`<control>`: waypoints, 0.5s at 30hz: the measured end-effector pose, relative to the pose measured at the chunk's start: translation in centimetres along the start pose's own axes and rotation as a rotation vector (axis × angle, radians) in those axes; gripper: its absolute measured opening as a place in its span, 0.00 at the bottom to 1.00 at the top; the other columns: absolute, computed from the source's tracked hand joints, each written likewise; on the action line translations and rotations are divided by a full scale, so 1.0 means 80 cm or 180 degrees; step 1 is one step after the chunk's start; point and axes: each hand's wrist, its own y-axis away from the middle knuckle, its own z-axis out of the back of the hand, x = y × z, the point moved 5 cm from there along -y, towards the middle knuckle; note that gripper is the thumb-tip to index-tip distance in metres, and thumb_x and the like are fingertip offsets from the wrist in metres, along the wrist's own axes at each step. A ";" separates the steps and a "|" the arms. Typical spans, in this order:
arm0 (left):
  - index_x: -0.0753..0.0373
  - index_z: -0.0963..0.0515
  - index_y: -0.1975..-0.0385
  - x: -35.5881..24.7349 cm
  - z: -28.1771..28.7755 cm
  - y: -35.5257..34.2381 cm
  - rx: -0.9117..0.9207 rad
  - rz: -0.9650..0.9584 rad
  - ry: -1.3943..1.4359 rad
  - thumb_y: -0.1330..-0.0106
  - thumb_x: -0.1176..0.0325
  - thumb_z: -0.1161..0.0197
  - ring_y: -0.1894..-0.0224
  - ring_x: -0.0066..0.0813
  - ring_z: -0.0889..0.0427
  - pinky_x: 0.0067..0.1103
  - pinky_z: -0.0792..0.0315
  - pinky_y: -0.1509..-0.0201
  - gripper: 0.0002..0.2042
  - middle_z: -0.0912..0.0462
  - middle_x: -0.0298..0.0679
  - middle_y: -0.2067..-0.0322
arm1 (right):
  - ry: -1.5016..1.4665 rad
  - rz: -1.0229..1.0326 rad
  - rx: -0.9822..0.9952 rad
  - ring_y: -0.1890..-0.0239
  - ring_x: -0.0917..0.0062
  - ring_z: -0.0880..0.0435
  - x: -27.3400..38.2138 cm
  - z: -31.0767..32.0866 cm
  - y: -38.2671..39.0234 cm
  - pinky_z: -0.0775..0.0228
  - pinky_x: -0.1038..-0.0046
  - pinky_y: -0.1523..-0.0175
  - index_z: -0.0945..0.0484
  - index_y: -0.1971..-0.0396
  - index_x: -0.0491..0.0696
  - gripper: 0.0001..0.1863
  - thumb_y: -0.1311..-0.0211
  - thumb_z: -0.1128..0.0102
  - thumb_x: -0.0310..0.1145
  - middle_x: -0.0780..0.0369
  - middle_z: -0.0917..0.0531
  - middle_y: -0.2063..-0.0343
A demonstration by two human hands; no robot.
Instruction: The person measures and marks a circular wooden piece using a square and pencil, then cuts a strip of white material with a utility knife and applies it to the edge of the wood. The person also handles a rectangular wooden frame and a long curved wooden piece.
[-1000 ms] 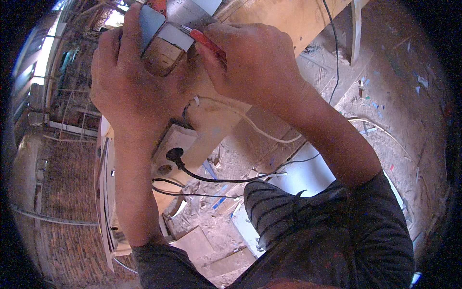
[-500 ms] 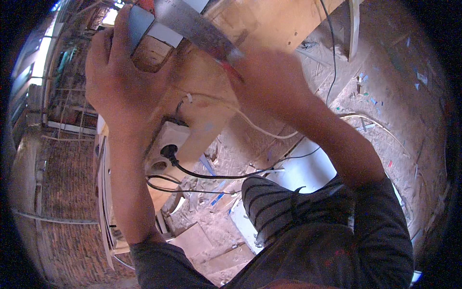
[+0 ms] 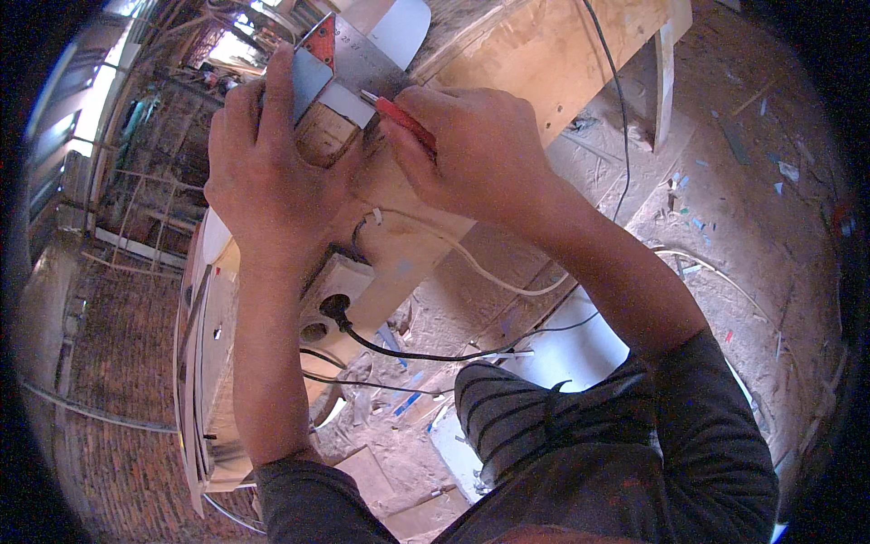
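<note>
My left hand (image 3: 267,172) is closed around the grey stock of a metal square (image 3: 362,50), thumb and fingers spread to either side of it. The square has a red corner piece with screws, and its flat blade lies across a white strip (image 3: 349,102) on the wooden workbench. A red pen-like tool (image 3: 406,125) with a thin metal tip is pinched in my right hand (image 3: 480,145). Its tip rests at or just above the white strip, close beside the blade's edge. Part of the stock is covered by my left fingers.
A socket box (image 3: 349,279) with a black plug (image 3: 335,306) sits on the bench's near side, its cord running right. A white cable (image 3: 489,272) loops over the edge. Scraps litter the floor, a white panel (image 3: 580,340) lies near my leg, and a brick wall (image 3: 109,408) stands left.
The view has shifted, so the bench and hands sit differently in it. My right hand has moved left relative to the blade, and the red tool's tip now shows beside its edge.
</note>
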 end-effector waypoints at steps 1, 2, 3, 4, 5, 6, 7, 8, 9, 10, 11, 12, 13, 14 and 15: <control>0.53 0.25 0.32 0.001 -0.001 0.000 -0.0059 -0.0049 -0.0005 0.56 0.51 0.18 0.53 0.45 0.18 0.37 0.20 0.54 0.45 0.19 0.40 0.52 | 0.0011 0.0061 -0.0063 0.76 0.54 0.14 0.001 0.000 -0.001 0.24 0.54 0.71 0.17 0.68 0.51 0.12 0.33 0.35 0.44 0.56 0.16 0.80; 0.52 0.25 0.32 0.001 -0.001 0.002 -0.0107 -0.0093 -0.0008 0.56 0.51 0.19 0.53 0.45 0.18 0.37 0.20 0.54 0.45 0.19 0.40 0.52 | 0.0017 0.0117 -0.0115 0.76 0.54 0.14 0.002 0.000 -0.001 0.24 0.54 0.71 0.17 0.68 0.51 0.12 0.33 0.36 0.44 0.56 0.16 0.80; 0.52 0.25 0.32 0.002 -0.002 0.003 -0.0064 -0.0066 -0.0011 0.56 0.51 0.19 0.53 0.45 0.18 0.37 0.20 0.54 0.45 0.20 0.40 0.52 | 0.0041 0.0082 -0.0109 0.76 0.53 0.14 0.002 -0.003 -0.001 0.24 0.54 0.71 0.17 0.68 0.51 0.12 0.33 0.36 0.45 0.56 0.16 0.80; 0.52 0.25 0.32 0.002 -0.002 0.003 -0.0022 -0.0039 -0.0014 0.56 0.51 0.19 0.53 0.45 0.18 0.37 0.20 0.54 0.45 0.20 0.40 0.52 | 0.0065 0.0046 -0.0103 0.76 0.53 0.14 0.001 -0.004 -0.001 0.24 0.54 0.71 0.17 0.68 0.51 0.12 0.33 0.36 0.45 0.56 0.16 0.80; 0.52 0.25 0.32 0.002 -0.001 0.002 0.0023 -0.0012 -0.0020 0.56 0.51 0.19 0.53 0.46 0.18 0.37 0.20 0.55 0.45 0.20 0.40 0.53 | 0.0086 0.0011 -0.0097 0.76 0.53 0.14 -0.001 -0.006 -0.001 0.24 0.54 0.71 0.17 0.68 0.52 0.12 0.33 0.36 0.45 0.56 0.16 0.80; 0.52 0.25 0.32 0.001 -0.001 0.001 0.0036 -0.0005 -0.0022 0.56 0.51 0.19 0.53 0.46 0.18 0.37 0.20 0.55 0.45 0.20 0.40 0.53 | 0.0124 0.0004 -0.0107 0.76 0.53 0.14 -0.001 -0.007 -0.001 0.24 0.53 0.72 0.17 0.68 0.52 0.12 0.33 0.36 0.45 0.56 0.16 0.80; 0.52 0.24 0.32 0.000 -0.001 -0.001 0.0048 0.0003 -0.0022 0.56 0.50 0.19 0.53 0.46 0.18 0.37 0.20 0.55 0.45 0.20 0.40 0.53 | 0.0165 -0.0002 -0.0117 0.76 0.53 0.14 -0.002 -0.007 -0.002 0.24 0.53 0.72 0.17 0.68 0.52 0.12 0.33 0.36 0.45 0.56 0.16 0.81; 0.52 0.24 0.32 0.000 -0.001 -0.001 0.0060 0.0011 -0.0018 0.56 0.50 0.19 0.53 0.46 0.18 0.37 0.20 0.55 0.45 0.20 0.40 0.53 | 0.0209 -0.0009 -0.0125 0.76 0.53 0.14 -0.002 -0.007 -0.002 0.24 0.53 0.72 0.17 0.69 0.52 0.13 0.33 0.36 0.46 0.55 0.16 0.81; 0.52 0.24 0.32 0.000 -0.002 0.000 0.0036 0.0022 -0.0030 0.56 0.50 0.19 0.53 0.47 0.18 0.37 0.20 0.54 0.45 0.20 0.41 0.53 | 0.0232 -0.0028 -0.0121 0.76 0.53 0.14 -0.001 -0.008 -0.002 0.23 0.53 0.72 0.17 0.69 0.52 0.13 0.32 0.37 0.46 0.55 0.16 0.81; 0.52 0.24 0.32 0.000 -0.004 0.002 0.0010 0.0033 -0.0040 0.56 0.50 0.19 0.53 0.47 0.18 0.38 0.20 0.54 0.45 0.20 0.41 0.53 | 0.0257 -0.0047 -0.0118 0.76 0.53 0.14 0.000 -0.008 -0.002 0.23 0.52 0.72 0.17 0.69 0.52 0.14 0.32 0.38 0.46 0.55 0.16 0.81; 0.52 0.24 0.32 0.000 -0.004 0.002 -0.0011 0.0037 -0.0049 0.56 0.50 0.19 0.53 0.48 0.18 0.38 0.20 0.54 0.45 0.20 0.41 0.53 | 0.0279 -0.0074 -0.0117 0.76 0.53 0.14 0.001 -0.007 -0.002 0.23 0.52 0.72 0.17 0.69 0.52 0.14 0.31 0.38 0.47 0.55 0.16 0.81; 0.52 0.24 0.32 -0.001 -0.004 0.002 -0.0013 0.0046 -0.0070 0.56 0.50 0.19 0.53 0.48 0.17 0.38 0.20 0.54 0.44 0.20 0.41 0.53 | 0.0308 -0.0067 -0.0105 0.76 0.53 0.14 0.003 -0.005 -0.002 0.23 0.52 0.72 0.17 0.69 0.52 0.14 0.31 0.39 0.47 0.55 0.16 0.81; 0.52 0.24 0.33 -0.001 -0.004 0.001 -0.0017 0.0057 -0.0088 0.56 0.50 0.19 0.53 0.48 0.17 0.39 0.20 0.53 0.44 0.20 0.41 0.53 | 0.0340 -0.0059 -0.0091 0.76 0.53 0.14 0.006 -0.001 -0.002 0.23 0.52 0.71 0.16 0.69 0.52 0.15 0.31 0.39 0.47 0.55 0.16 0.80; 0.52 0.24 0.33 -0.002 -0.005 0.001 0.0001 0.0068 -0.0104 0.56 0.50 0.19 0.52 0.48 0.17 0.39 0.20 0.53 0.43 0.19 0.41 0.52 | 0.0362 -0.0064 -0.0063 0.76 0.53 0.14 0.007 0.001 -0.002 0.22 0.52 0.71 0.16 0.70 0.52 0.15 0.31 0.40 0.48 0.54 0.16 0.80; 0.51 0.24 0.32 -0.002 -0.006 0.000 0.0055 0.0068 -0.0081 0.55 0.46 0.19 0.51 0.51 0.17 0.41 0.20 0.51 0.45 0.19 0.43 0.52 | 0.0430 -0.0073 0.0015 0.76 0.52 0.14 0.008 0.003 -0.003 0.22 0.51 0.71 0.16 0.70 0.52 0.15 0.30 0.40 0.47 0.54 0.16 0.80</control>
